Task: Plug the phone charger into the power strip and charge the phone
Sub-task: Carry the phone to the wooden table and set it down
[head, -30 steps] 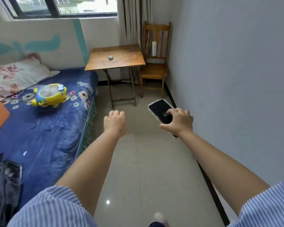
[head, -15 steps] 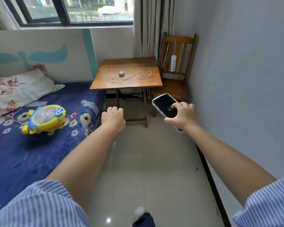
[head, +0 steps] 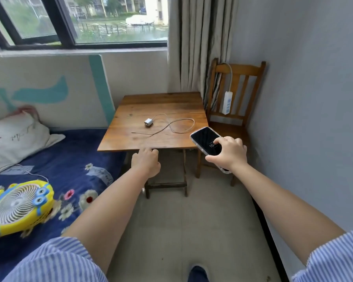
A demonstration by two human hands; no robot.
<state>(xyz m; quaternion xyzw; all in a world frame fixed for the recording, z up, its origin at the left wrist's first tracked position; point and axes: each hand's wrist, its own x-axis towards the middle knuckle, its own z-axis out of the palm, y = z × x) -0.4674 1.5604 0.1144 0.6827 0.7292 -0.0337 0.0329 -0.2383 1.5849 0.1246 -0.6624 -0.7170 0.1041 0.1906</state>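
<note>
Phone (head: 205,140) in right hand (head: 228,154), charger (head: 148,122) on wooden table (head: 130,139), bed (head: 73,159) beside

Charger (head: 148,122) on table (head: 130,139), chair (head: 235,127) right.

Phone (head: 205,139) clock digits half hidden (fingers (head: 220,141) cover them)

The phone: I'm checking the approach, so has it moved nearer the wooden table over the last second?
Yes. The phone, held in the right hand, has come forward and now overlaps the near right corner of the table.
</note>
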